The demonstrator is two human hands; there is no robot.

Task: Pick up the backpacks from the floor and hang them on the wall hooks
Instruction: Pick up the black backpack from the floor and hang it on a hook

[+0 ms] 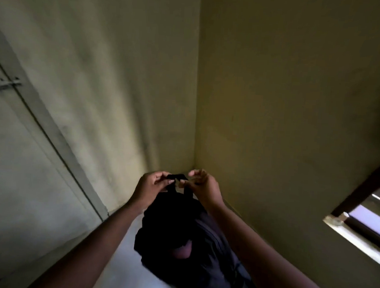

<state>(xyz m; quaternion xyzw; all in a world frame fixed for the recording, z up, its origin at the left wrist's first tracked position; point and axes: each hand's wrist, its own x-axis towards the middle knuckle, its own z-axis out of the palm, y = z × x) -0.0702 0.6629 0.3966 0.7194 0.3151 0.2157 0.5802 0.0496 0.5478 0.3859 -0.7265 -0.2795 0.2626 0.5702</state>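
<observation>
Backpack [178, 239]: black, hanging in the room corner below my raised hands | loop [177, 177]: top handle, stretched between both hands | left hand [151, 186]: fingers pinched on the loop | right hand [202, 187]: thumb and forefinger pinching the loop, other fingers curled loose | door [16, 166]: at left | window [366, 221]: at right

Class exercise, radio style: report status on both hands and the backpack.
Left hand and right hand: both pinch the top loop. Black backpack hangs at the wall corner. No hook visible; nothing in the way.
</observation>
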